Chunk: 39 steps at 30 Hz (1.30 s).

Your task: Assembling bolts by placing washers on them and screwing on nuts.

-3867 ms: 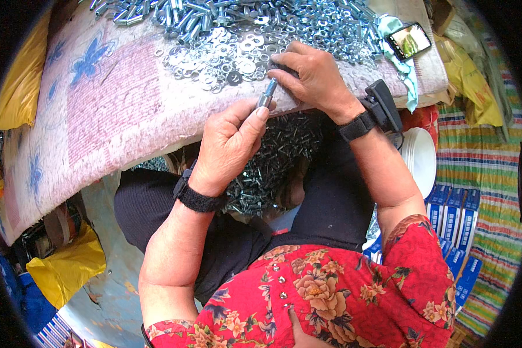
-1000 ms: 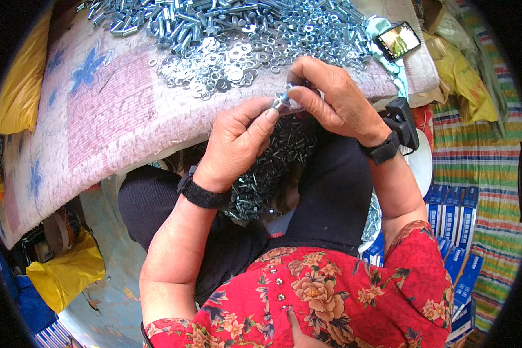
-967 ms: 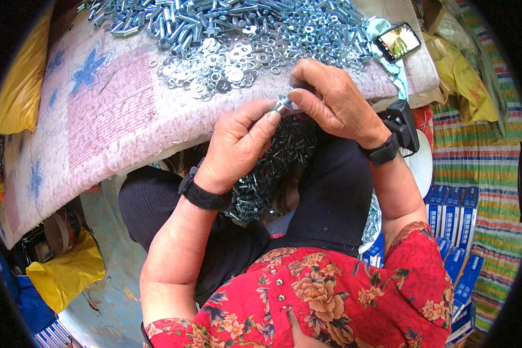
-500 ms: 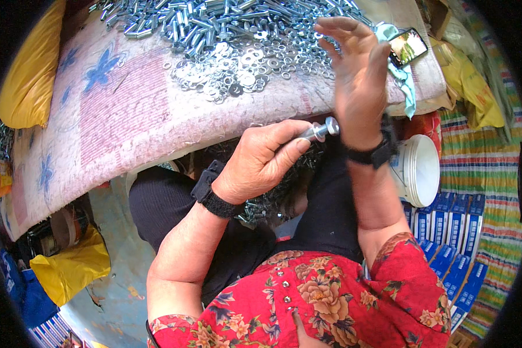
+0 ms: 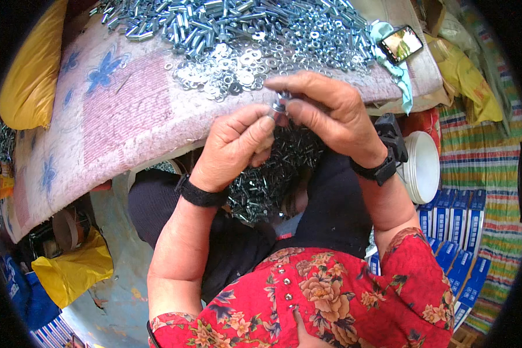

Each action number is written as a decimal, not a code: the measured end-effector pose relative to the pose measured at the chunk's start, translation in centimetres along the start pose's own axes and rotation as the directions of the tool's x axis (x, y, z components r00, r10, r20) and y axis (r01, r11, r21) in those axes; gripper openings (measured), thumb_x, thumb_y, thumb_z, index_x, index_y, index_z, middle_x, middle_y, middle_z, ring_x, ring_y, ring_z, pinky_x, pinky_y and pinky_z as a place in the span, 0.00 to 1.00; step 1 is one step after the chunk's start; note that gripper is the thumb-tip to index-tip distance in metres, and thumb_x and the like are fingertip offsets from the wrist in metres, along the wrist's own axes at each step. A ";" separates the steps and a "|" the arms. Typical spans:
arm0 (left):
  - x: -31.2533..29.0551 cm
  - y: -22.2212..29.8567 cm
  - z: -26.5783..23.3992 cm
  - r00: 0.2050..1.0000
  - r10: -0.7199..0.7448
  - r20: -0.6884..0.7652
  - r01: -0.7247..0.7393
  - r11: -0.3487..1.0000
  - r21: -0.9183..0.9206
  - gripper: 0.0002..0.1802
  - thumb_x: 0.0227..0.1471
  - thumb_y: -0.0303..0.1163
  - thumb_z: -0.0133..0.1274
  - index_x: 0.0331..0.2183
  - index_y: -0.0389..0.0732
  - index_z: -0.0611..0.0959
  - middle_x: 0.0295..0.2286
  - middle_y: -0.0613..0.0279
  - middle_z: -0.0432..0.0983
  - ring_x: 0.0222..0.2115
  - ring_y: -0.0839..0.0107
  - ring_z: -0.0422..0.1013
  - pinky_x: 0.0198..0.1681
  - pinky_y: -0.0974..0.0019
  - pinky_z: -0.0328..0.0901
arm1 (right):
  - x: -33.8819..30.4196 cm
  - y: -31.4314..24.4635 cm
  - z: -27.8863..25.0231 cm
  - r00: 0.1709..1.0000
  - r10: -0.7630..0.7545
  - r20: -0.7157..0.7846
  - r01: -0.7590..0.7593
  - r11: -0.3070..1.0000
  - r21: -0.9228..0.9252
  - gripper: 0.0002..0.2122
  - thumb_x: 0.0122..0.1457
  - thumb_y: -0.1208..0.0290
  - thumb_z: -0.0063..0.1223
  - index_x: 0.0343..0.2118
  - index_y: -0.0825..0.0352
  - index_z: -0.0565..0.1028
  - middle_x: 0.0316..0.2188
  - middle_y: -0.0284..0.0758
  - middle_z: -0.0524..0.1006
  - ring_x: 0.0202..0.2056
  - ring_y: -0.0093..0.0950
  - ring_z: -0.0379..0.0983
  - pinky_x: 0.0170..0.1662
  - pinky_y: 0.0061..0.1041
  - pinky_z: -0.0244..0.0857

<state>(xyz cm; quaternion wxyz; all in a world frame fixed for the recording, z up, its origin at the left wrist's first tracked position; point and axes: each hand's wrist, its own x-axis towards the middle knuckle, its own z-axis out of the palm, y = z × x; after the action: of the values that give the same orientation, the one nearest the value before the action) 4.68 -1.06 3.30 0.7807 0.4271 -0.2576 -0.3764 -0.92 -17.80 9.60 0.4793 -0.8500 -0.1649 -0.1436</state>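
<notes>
Over the near edge of the cloth-covered table, my left hand (image 5: 235, 142) pinches a silvery bolt (image 5: 279, 104) between thumb and fingers. A washer-like ring shows on the bolt, but motion blur hides its details. My right hand (image 5: 336, 116) meets it from the right, thumb and forefinger closed around the bolt's upper end. Whether a nut sits between those fingertips I cannot tell. Just beyond the hands lie loose flat washers (image 5: 214, 72), with nuts (image 5: 325, 35) to their right and a heap of metal sleeves and bolts (image 5: 214, 26) behind.
A phone (image 5: 401, 44) rests by a pale blue cloth (image 5: 395, 69) at the table's right. Below the table edge, between my legs, is a pile of dark metal parts (image 5: 261, 191). A white bucket (image 5: 421, 168) and blue-and-white boxes (image 5: 452, 217) are on the right.
My right hand has come down and left from above the nuts to the bolt. My left hand has shifted slightly, turning the bolt more upright.
</notes>
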 end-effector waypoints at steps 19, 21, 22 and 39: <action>0.1 -0.6 -0.1 0.972 0.209 -0.111 -0.056 0.661 0.749 0.17 0.44 0.35 0.57 0.37 0.39 0.76 0.12 0.69 0.65 0.15 0.82 0.61 0.18 0.73 0.57 | 11.0 12.4 -1.3 0.950 -0.271 -0.156 0.055 0.637 -0.769 0.08 0.47 0.69 0.51 0.30 0.64 0.75 0.28 0.39 0.73 0.31 0.38 0.71 0.34 0.32 0.66; 0.3 -0.7 -0.5 0.971 0.197 -0.139 -0.043 0.709 0.704 0.16 0.46 0.34 0.56 0.37 0.38 0.76 0.13 0.71 0.65 0.15 0.83 0.60 0.18 0.75 0.56 | 11.5 12.9 -0.8 0.993 -0.068 -0.093 -0.044 0.524 -0.851 0.07 0.48 0.72 0.50 0.31 0.65 0.72 0.29 0.39 0.72 0.30 0.38 0.70 0.33 0.33 0.65; 0.5 -0.8 -0.7 0.970 0.183 -0.159 -0.035 0.755 0.655 0.15 0.47 0.34 0.55 0.37 0.38 0.76 0.13 0.74 0.64 0.15 0.84 0.59 0.18 0.77 0.55 | 11.7 13.1 -0.8 0.994 -0.068 -0.091 -0.042 0.524 -0.851 0.07 0.48 0.72 0.50 0.31 0.65 0.72 0.29 0.39 0.72 0.30 0.38 0.70 0.33 0.33 0.65; 1.0 -0.1 -0.1 0.909 -0.007 -0.416 -0.024 0.997 -0.070 0.14 0.56 0.38 0.40 0.35 0.36 0.72 0.22 0.57 0.73 0.14 0.76 0.68 0.16 0.80 0.62 | 9.9 8.7 -1.0 0.919 -0.310 -0.244 0.113 0.799 -0.590 0.07 0.46 0.72 0.53 0.29 0.67 0.76 0.28 0.41 0.74 0.29 0.35 0.72 0.33 0.30 0.66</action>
<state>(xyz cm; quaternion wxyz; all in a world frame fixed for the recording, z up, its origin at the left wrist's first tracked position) 5.32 -1.87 3.30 0.8344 0.4674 -0.0734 -0.2826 11.59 -21.46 7.43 0.2074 -0.8929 -0.1279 -0.3787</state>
